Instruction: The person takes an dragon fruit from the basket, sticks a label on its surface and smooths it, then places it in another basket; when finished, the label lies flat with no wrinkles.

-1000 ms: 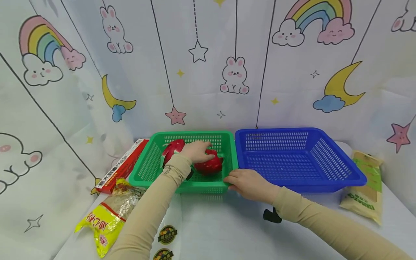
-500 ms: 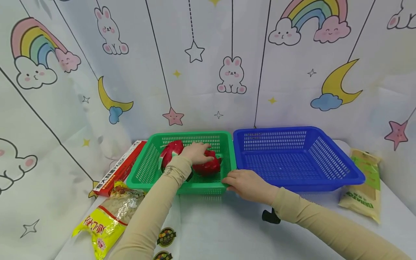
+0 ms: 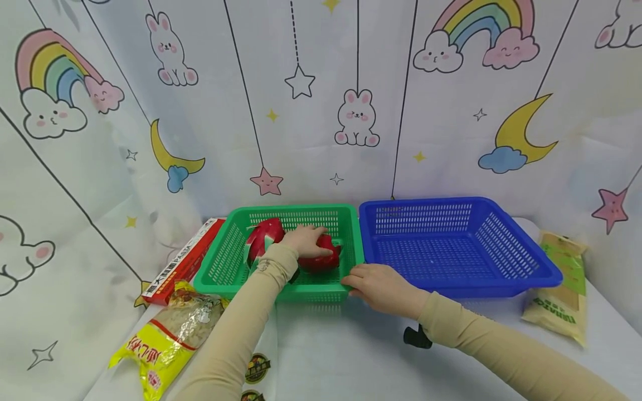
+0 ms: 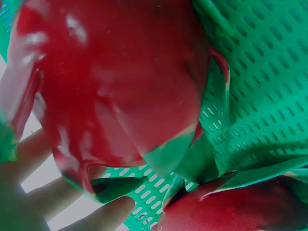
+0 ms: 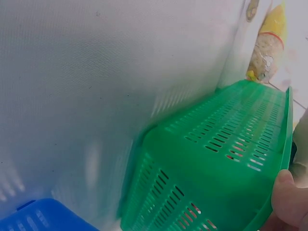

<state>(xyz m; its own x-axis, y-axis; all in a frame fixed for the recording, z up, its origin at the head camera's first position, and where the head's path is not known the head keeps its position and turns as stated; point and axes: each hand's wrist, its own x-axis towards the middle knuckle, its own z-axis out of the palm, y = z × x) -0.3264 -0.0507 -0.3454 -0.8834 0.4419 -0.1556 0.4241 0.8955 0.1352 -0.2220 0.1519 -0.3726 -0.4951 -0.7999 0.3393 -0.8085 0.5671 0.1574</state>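
Note:
Inside the green basket (image 3: 291,209) lie two red dragon fruits with green-tipped scales. My left hand (image 3: 304,241) grips the right-hand dragon fruit (image 3: 320,263) from above, hiding much of it. In the left wrist view the fingers reach under that fruit's glossy skin (image 4: 125,86), and part of another red dragon fruit (image 4: 236,207) shows below. The other dragon fruit (image 3: 264,235) sits to the left, behind my wrist. With my right hand (image 3: 377,287) I hold the basket's front right corner. The thumb (image 5: 285,190) lies over its rim in the right wrist view.
A blue basket (image 3: 521,278) stands right beside the green one, with a tan and green packet (image 3: 562,289) to its right. Left of the green basket are a red pasta box (image 3: 188,262) and a yellow bag (image 3: 168,340). A cartoon-print curtain (image 3: 321,156) closes off the back.
The head view has shifted slightly. My left hand has settled a little lower over the dragon fruit, covering more of it. My right hand keeps its hold on the basket corner.

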